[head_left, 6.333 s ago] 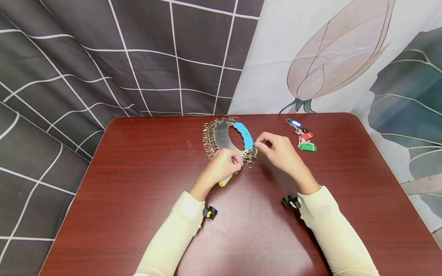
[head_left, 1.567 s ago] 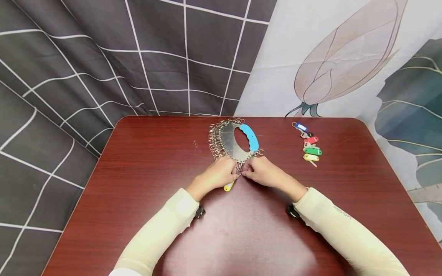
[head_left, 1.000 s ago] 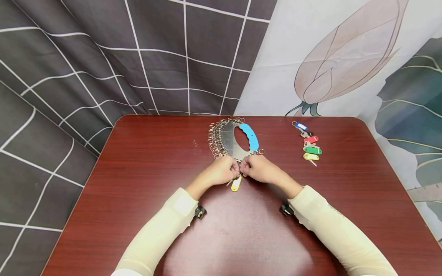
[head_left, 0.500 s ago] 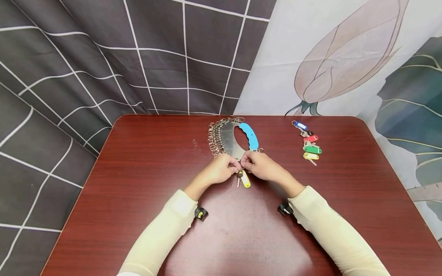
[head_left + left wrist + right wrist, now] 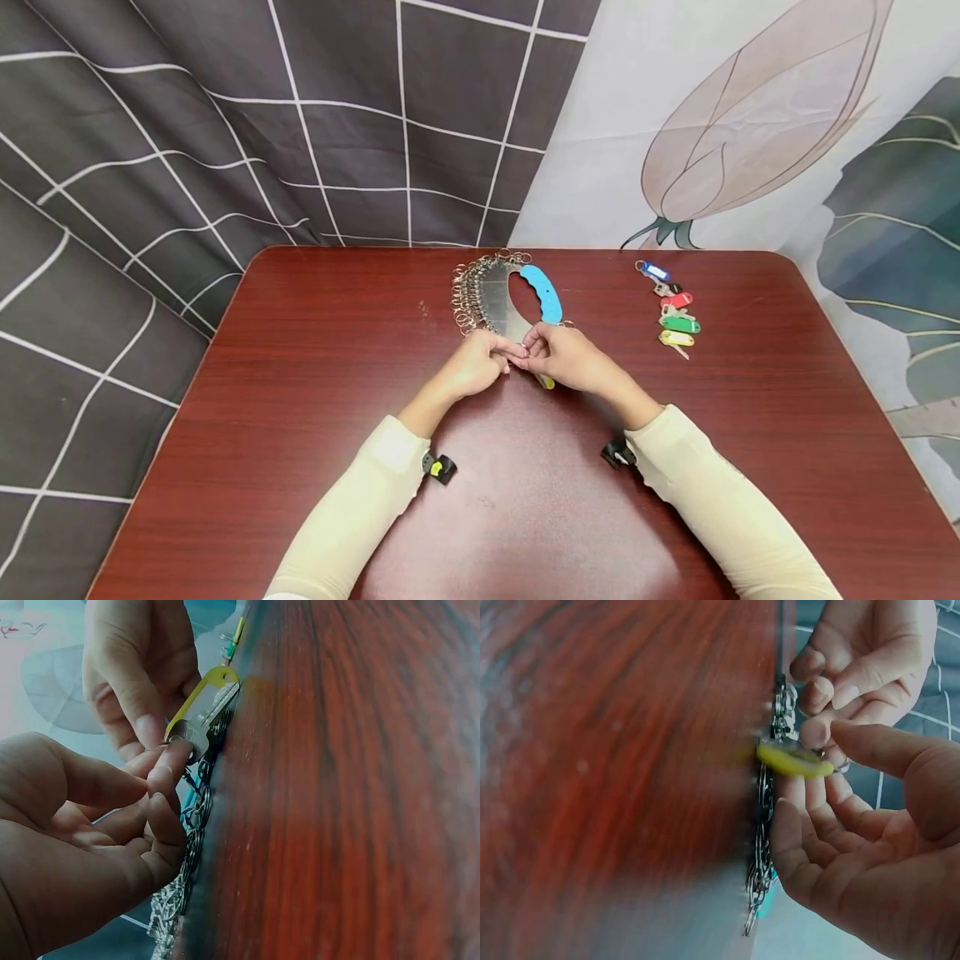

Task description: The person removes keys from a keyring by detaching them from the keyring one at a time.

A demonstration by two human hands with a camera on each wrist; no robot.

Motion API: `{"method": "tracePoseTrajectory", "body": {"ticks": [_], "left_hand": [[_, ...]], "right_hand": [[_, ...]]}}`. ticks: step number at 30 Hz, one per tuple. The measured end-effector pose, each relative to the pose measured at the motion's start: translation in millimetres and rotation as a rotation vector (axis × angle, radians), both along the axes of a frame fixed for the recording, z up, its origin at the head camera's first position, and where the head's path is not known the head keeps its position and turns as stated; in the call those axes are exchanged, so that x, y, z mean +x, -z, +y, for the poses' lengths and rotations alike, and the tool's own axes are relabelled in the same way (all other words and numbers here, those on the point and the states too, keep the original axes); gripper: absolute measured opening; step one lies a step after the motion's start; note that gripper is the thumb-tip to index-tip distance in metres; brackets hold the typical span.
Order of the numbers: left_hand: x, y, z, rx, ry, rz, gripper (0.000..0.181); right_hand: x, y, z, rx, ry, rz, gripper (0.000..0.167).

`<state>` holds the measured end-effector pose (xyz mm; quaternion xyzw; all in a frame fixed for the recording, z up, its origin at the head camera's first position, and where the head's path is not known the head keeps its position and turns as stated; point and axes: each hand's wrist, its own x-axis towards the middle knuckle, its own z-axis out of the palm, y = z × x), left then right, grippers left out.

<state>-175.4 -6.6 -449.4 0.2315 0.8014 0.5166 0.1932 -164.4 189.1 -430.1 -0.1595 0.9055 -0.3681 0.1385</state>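
Both hands meet at the near edge of a curved metal key holder [image 5: 516, 332] with a blue handle [image 5: 542, 292], its outer edge lined with small rings and clasps. Between them is a key ring bearing a yellow key tag [image 5: 196, 694] and a silver key [image 5: 214, 720]. My left hand [image 5: 474, 363] pinches at the ring with thumb and fingertips. My right hand [image 5: 572, 358] pinches the ring from the other side, its thumb close to the tag. Fingers hide most of the ring and whichever clasp lies beneath. The tag is blurred in the right wrist view.
To the right lies a column of tagged keys: blue tag [image 5: 656, 272], black tag [image 5: 675, 288], red tag [image 5: 677, 300], green tag [image 5: 680, 324] and yellow tag [image 5: 677, 338]. Patterned curtains [image 5: 420, 125] hang behind the reddish-brown table [image 5: 315, 333].
Since the oldest frame, a yellow-tagged key has joined the right-hand column, and my right hand has come left to meet my left. The held yellow tag has swung right and up, close to the holder.
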Motion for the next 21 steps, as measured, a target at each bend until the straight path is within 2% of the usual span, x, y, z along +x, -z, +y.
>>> {"method": "tracePoseTrajectory", "body": {"ticks": [8,16,21], "left_hand": [[2.9,-2.5,0.4,0.029,-0.084,-0.038,0.018],[3.5,-3.1,1.3,-0.018,-0.116,0.025,0.014],[3.8,-4.1,3.2,-0.038,-0.137,0.053,0.015]], "right_hand": [[1.4,-3.6,0.4,0.106,0.037,0.078,0.014],[3.1,-2.4,5.7,0.082,-0.003,0.169,0.006],[3.3,-3.6,8.0,0.074,0.012,0.171,0.006]]}}
